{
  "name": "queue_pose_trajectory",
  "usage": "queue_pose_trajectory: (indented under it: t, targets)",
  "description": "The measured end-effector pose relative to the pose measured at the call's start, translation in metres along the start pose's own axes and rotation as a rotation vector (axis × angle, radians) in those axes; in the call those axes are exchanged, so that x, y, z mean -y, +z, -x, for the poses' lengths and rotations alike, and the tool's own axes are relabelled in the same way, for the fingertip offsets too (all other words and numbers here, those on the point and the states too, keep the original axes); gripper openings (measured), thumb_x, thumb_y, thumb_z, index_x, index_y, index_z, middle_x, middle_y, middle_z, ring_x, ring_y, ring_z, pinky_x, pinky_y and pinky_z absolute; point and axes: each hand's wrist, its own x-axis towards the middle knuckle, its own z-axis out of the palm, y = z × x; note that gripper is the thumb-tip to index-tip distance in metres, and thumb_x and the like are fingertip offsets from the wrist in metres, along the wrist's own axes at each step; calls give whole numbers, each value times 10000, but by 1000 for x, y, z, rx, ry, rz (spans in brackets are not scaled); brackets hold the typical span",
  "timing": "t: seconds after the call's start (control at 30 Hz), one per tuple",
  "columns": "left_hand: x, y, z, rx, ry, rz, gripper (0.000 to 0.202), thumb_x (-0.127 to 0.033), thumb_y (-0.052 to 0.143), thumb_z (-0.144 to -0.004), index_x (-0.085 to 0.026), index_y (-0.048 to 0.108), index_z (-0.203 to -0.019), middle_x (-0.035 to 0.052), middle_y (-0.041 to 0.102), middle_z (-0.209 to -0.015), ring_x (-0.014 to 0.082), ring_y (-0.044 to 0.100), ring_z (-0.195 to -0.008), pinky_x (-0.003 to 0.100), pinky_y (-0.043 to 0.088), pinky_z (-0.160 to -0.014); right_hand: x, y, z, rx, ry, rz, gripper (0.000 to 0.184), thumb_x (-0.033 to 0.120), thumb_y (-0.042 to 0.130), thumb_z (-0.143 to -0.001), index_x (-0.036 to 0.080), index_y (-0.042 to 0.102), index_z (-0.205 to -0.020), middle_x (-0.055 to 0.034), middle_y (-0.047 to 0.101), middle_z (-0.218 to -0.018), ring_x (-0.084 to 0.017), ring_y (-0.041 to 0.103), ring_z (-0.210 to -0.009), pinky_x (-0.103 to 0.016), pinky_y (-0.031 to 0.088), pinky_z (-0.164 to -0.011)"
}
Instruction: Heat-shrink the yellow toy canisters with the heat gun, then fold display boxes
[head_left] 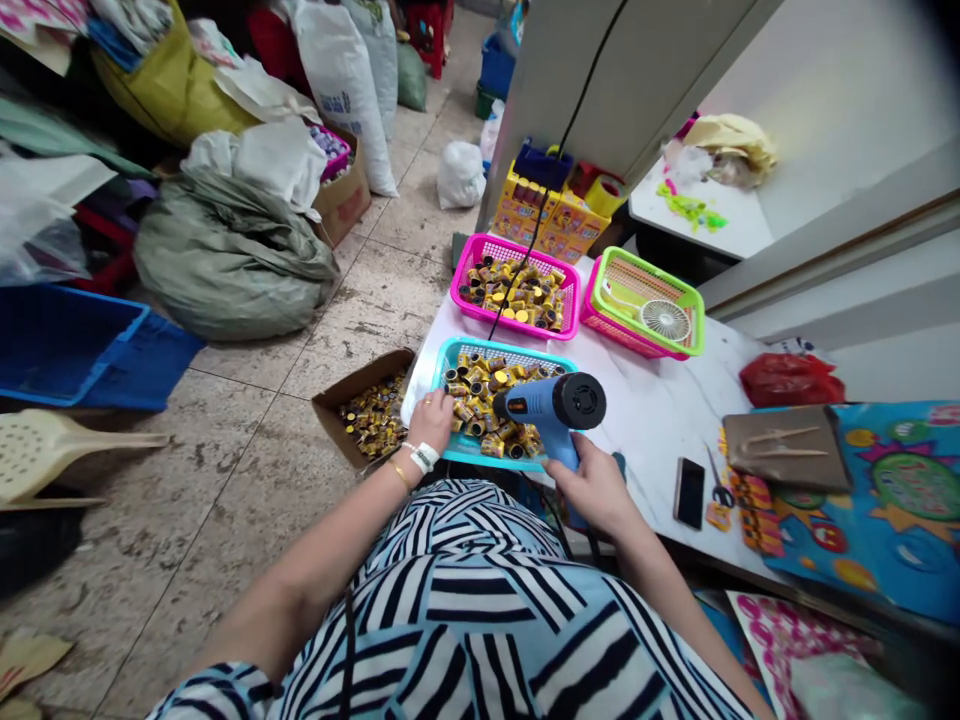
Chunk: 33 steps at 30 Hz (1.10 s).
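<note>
Heat gun [555,405]: blue, centre of frame, handle gripped from below, body over the near right corner of the cyan basket [502,346].
Right hand [596,490]: fingers clamped round the handle.
Left hand [431,420]: fingers bent onto the yellow-and-black rolls [480,385] at the basket's left edge; grip cannot be told.
Basket: rests on the white surface [645,400].
Cardboard box [352,390]: lower left of the basket, holding more rolls.

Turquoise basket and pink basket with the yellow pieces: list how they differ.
The turquoise basket lies nearest the person; the pink basket lies behind it. The left hand touches the turquoise one and the right hand holds a blue heat gun over it; only a black cord crosses the pink one. Both hold small yellow-and-black pieces.
</note>
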Motion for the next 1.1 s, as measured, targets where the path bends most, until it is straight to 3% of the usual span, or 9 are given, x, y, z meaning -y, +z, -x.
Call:
queue_pose_trajectory:
  t: [0.1,0.2,0.27,0.37,0.6,0.73,0.83,1.0,1.1]
  targets:
    - [25,-8,7,-52,-156,89,259,-213,470,-906,-113,611,-1098,190,550,-1184,288,525,-1105,380,416,-933,13,2,3,81,-71,2,296,339,560,-810,171,569,-1054,-10,621,-638,-188,587,-598,-265,365,-577]
    - [51,-12,12,20,-283,192,178,-273,529,-869,-145,625,-947,122,646,-948,253,615,-917,332,459,-819,30,10,-5,152,-128,-23,264,319,563,-809,180,578,-1034,-19,629,-669,-184,582,-610,-261,354,-578]
    - [63,-12,17,112,-311,250,151,-295,544,-856,-169,625,-833,72,670,-789,220,635,-773,295,454,-724,41,18,-14,99,-128,20,266,310,555,-812,165,581,-1034,-32,623,-677,-187,571,-613,-268,343,-585]
    - [74,-9,27,208,-342,322,206,-350,549,-853,-176,638,-787,62,693,-750,208,641,-730,279,430,-683,51,23,-22,30,-113,71,304,313,539,-826,143,565,-1077,-40,610,-688,-191,556,-620,-274,329,-594]
    - [95,-11,45,315,-397,450,246,-393,549,-832,-177,647,-763,46,692,-711,198,630,-677,274,424,-652,57,11,-1,302,-107,37,118,269,549,-790,192,529,-877,9,552,-647,-157,506,-581,-254,323,-565]
    - [111,-13,43,346,-414,463,233,-386,561,-813,-178,640,-746,46,687,-702,200,630,-675,280,426,-656,65,32,-8,206,-63,45,138,308,548,-804,194,518,-874,7,534,-622,-166,509,-566,-265,317,-567]
    - [119,-15,34,357,-391,460,241,-404,567,-810,-182,641,-751,42,694,-725,202,635,-702,281,429,-669,70,42,-13,118,-21,56,179,347,539,-818,188,519,-897,9,517,-592,-173,502,-546,-273,310,-565]
    - [116,-14,14,381,-346,489,271,-398,503,-856,-180,628,-757,14,680,-664,172,626,-585,266,458,-606,67,30,4,224,-38,12,113,277,533,-778,190,511,-846,0,545,-637,-162,509,-580,-260,325,-569]
    - [107,-14,1,326,-305,480,255,-369,482,-876,-179,636,-803,22,686,-707,179,642,-622,279,497,-644,67,29,3,197,0,-4,123,291,535,-778,191,518,-849,17,525,-598,-157,498,-552,-257,317,-551]
